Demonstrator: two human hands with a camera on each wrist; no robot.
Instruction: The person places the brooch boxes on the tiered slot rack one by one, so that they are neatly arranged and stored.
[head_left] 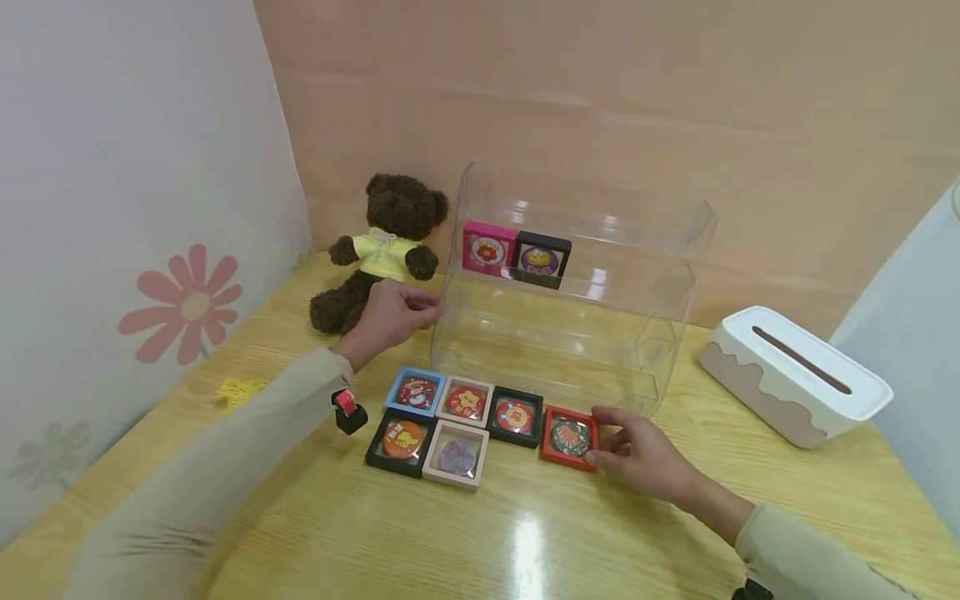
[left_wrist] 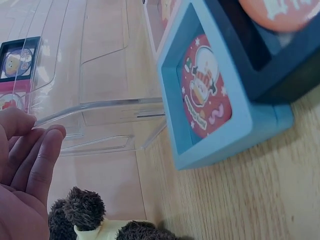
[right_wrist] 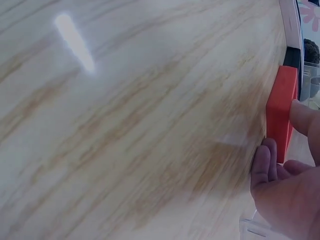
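Thumb and fingers of the left grip (head_left: 393,315) are pinching the side edge of a clear rack (head_left: 592,302), perhaps because something so light-looking would be sliding at a nudge. Near its front right corner, the right grip (head_left: 641,458) is clamping a red frame (head_left: 570,437) by the right-hand side, which is leaving most of its round picture uncovered. That frame is apparently lying flat on the surface (head_left: 630,550), just beside a black frame (head_left: 515,417); from where I am standing I cannot tell whether the two are touching. Further left, a pale pink frame (head_left: 465,402) and a light blue frame (head_left: 415,392) are finishing the row, while a second black frame (head_left: 401,442) and a beige frame (head_left: 456,455) are lying nearer the person. All are facing upward, probably so their pictures are showing. On the rack, a magenta frame (head_left: 489,247) and a black-rimmed frame (head_left: 542,258) are standing side by side, the clear front lip presumably stopping any slip. A teddy bear (head_left: 390,254) is sitting left and a tissue box (head_left: 795,375) is resting right, seemingly as bystanders.
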